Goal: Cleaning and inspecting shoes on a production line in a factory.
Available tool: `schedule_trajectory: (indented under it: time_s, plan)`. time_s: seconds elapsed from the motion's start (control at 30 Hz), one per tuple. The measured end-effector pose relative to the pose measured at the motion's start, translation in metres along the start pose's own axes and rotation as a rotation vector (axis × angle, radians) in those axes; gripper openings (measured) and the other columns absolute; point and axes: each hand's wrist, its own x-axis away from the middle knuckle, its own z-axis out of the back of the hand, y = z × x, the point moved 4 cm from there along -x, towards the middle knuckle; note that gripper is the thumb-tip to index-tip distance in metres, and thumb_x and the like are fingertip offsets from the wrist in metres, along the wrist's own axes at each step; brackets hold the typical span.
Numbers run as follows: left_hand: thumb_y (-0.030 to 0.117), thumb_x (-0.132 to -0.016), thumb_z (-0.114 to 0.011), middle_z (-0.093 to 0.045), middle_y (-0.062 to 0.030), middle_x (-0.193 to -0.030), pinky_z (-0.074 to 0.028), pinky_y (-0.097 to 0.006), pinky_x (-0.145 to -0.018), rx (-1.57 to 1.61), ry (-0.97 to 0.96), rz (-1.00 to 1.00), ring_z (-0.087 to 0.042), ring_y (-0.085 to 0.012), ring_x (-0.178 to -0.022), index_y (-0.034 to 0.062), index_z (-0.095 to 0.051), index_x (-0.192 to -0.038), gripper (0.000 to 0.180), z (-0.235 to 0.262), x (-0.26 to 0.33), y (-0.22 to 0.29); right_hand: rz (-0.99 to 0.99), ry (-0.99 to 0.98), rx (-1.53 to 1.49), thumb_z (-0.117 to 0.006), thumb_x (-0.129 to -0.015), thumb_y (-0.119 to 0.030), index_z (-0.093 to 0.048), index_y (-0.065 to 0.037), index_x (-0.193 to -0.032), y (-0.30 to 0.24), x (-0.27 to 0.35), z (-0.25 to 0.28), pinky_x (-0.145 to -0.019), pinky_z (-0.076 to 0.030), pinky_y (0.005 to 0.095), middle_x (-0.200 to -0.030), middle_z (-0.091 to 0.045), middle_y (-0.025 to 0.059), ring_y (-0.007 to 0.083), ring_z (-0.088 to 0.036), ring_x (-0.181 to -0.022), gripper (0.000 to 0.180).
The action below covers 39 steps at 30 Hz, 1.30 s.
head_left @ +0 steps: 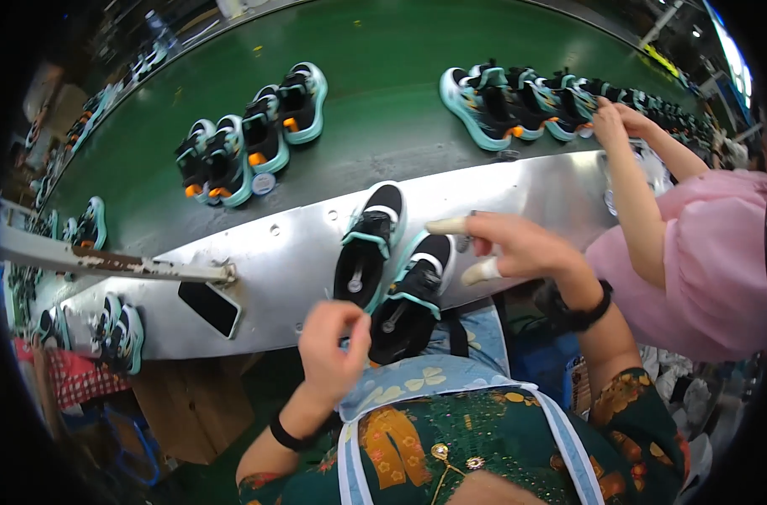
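Two black sneakers with mint-green soles and white straps stand side by side at the metal edge in front of me: a left-hand sneaker point(371, 240) and a right-hand sneaker point(417, 290). Their openings face me and the insoles show inside. My left hand point(333, 347) is curled closed beside the heels, slightly blurred; what its fingers hold, if anything, is hidden. My right hand point(522, 248) is open beside the right-hand sneaker's toe, its fingers apart. Pale covers sit on two of its fingertips.
A green conveyor belt point(375, 101) carries a group of similar sneakers point(265, 126) and a long row point(484, 105) at right. A phone point(209, 309) lies on the metal ledge point(291, 278), near a metal bar point(106, 261). At right, a co-worker in pink point(703, 261) reaches over the belt.
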Motion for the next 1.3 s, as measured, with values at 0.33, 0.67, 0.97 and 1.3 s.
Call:
schedule_trajectory:
  time_s: [0.33, 0.67, 0.97, 1.3]
  plan:
    - [0.007, -0.074, -0.067, -0.058, -0.0080, -0.079, -0.037, -0.038, -0.078, -0.017, -0.336, -0.052, -0.056, -0.0283, -0.079, 0.0059, -0.059, -0.078, 0.009, -0.045, 0.035, 0.000, 0.236, -0.136, 0.223, -0.076, -0.071, -0.022, -0.058, -0.018, -0.121, 0.000, -0.024, -0.068, -0.075, -0.048, 0.0420, -0.093, -0.061, 0.0109, 0.0334, -0.062, -0.089, 0.053]
    - [0.000, -0.075, -0.060, -0.058, -0.0134, -0.081, -0.040, -0.040, -0.073, -0.109, -0.095, -0.080, -0.056, -0.0326, -0.079, 0.0026, -0.058, -0.083, 0.008, -0.058, 0.022, -0.007, 0.376, 0.108, 0.319, -0.074, -0.066, -0.010, -0.055, -0.012, -0.114, 0.009, -0.015, -0.088, -0.070, -0.049, 0.0445, -0.086, -0.055, 0.0135, 0.0355, -0.060, -0.083, 0.051]
    - [0.028, -0.096, -0.056, -0.067, -0.0070, -0.079, -0.046, -0.027, -0.065, 0.481, -0.424, 0.672, -0.061, -0.0115, -0.069, -0.0054, -0.066, -0.090, 0.035, -0.039, 0.007, -0.015, 0.283, 0.015, 0.611, -0.071, -0.066, -0.007, -0.055, -0.010, -0.111, -0.002, -0.028, -0.095, -0.066, -0.051, 0.0439, -0.085, -0.060, 0.0150, 0.0349, -0.064, -0.081, 0.048]
    - [0.021, -0.096, -0.053, -0.072, -0.0075, -0.076, -0.041, -0.021, -0.056, 0.587, -0.474, 0.688, -0.052, -0.0031, -0.059, -0.0011, -0.067, -0.090, 0.027, -0.084, 0.024, -0.017, 0.422, 0.309, 0.309, -0.073, -0.079, -0.015, -0.066, -0.006, -0.112, 0.012, 0.014, -0.074, -0.072, -0.049, 0.0392, -0.078, -0.063, 0.0125, 0.0337, -0.063, -0.080, 0.035]
